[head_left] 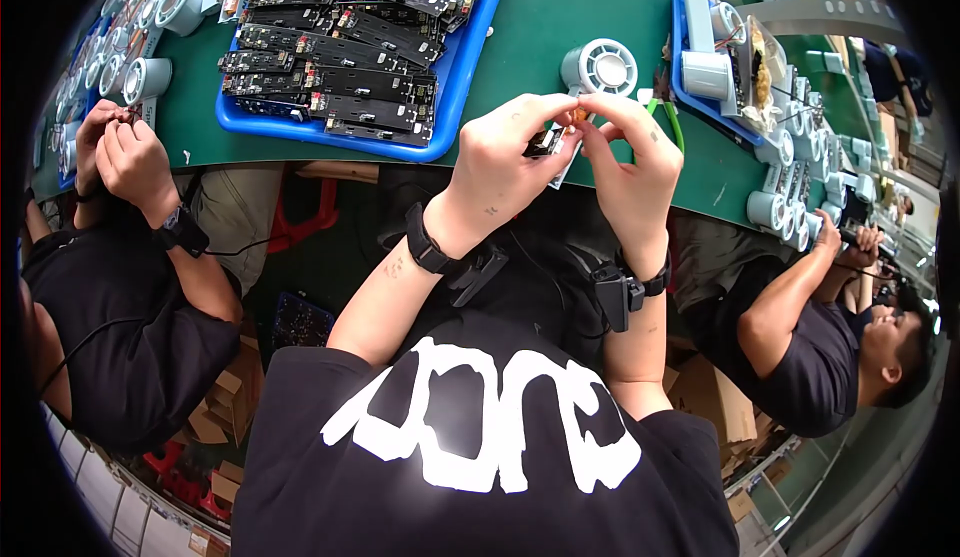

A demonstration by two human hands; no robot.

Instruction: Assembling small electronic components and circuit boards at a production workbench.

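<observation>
My left hand (500,162) and my right hand (630,167) are raised together over the near edge of the green bench (540,17). Between their fingertips they pinch a small black circuit board (545,142) with a white strip hanging below it. A small orange part shows at my right fingertips. Just beyond the hands a pale blue round fan housing (600,65) lies on the bench. Both wrists wear black bands.
A blue tray (455,87) piled with several black circuit boards sits to the left on the bench. Another blue tray (690,57) with fan parts is at the right. A person on the left (120,157) and a person on the right (800,307) work beside me. Cardboard boxes lie below.
</observation>
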